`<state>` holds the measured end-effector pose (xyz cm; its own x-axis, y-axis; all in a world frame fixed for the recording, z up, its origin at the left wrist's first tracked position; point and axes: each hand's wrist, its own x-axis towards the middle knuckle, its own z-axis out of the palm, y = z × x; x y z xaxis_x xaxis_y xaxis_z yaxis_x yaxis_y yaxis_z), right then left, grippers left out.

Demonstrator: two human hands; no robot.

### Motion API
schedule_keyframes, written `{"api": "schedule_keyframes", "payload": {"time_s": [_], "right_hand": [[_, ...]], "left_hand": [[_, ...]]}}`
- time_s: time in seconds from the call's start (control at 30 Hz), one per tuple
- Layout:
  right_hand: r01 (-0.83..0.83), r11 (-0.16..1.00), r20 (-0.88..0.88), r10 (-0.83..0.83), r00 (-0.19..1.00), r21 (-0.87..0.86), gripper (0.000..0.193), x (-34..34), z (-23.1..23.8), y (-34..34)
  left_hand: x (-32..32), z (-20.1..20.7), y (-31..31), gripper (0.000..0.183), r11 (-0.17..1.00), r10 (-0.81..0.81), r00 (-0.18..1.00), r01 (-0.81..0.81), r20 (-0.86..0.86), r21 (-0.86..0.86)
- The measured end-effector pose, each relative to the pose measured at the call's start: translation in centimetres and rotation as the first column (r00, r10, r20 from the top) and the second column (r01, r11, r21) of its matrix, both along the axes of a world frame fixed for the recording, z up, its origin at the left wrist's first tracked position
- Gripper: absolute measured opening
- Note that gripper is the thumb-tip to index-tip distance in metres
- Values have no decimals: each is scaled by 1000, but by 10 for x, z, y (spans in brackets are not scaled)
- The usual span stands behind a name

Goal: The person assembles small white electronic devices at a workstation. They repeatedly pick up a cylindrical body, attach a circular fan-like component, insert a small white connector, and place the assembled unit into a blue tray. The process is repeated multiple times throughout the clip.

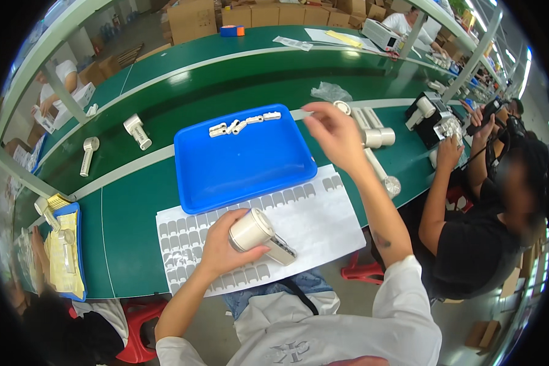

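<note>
1. One cream handheld device [248, 232] in the left hand [226, 245]: fingers and thumb wrapped round its cylindrical head, handle angled down to the right of that hand.
2. Right hand [338, 135] raised, fingers curled, beside the tray's far right corner. Can't tell if it's pinching anything.
3. Label sheet [329, 222], white with rows of grey labels, under the left hand and device; some spots bare.
4. Blue tray [244, 161] just beyond the left hand, overlapping the sheet; small white parts [234, 128] lie along its far side.
5. Right of the right hand: more cream units [378, 138] on the green bench [131, 210]. Clear plastic bag [331, 92] just beyond it.
6. Far left of the left hand: two similar units [138, 132], apart from each other.
</note>
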<state>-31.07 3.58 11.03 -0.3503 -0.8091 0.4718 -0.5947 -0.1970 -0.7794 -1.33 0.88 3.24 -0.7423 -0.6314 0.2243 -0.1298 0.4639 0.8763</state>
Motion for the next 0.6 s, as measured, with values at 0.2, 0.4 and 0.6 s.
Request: {"api": "schedule_keyframes", "payload": {"time_s": [0.2, 0.4, 0.6], "right_hand": [[59, 995, -266, -34, 963, 86, 43, -39, -62, -50], [-14, 917, 546, 250, 800, -400, 52, -48, -26, 26], [506, 281, 525, -8, 851, -815, 51, -107, 18, 192]], "left_hand": [[8, -14, -4, 76, 999, 21, 999, -20, 24, -40], [17, -30, 1, 83, 995, 86, 992, -90, 92, 33], [-8, -34, 4, 85, 990, 134, 986, -137, 100, 28]]}}
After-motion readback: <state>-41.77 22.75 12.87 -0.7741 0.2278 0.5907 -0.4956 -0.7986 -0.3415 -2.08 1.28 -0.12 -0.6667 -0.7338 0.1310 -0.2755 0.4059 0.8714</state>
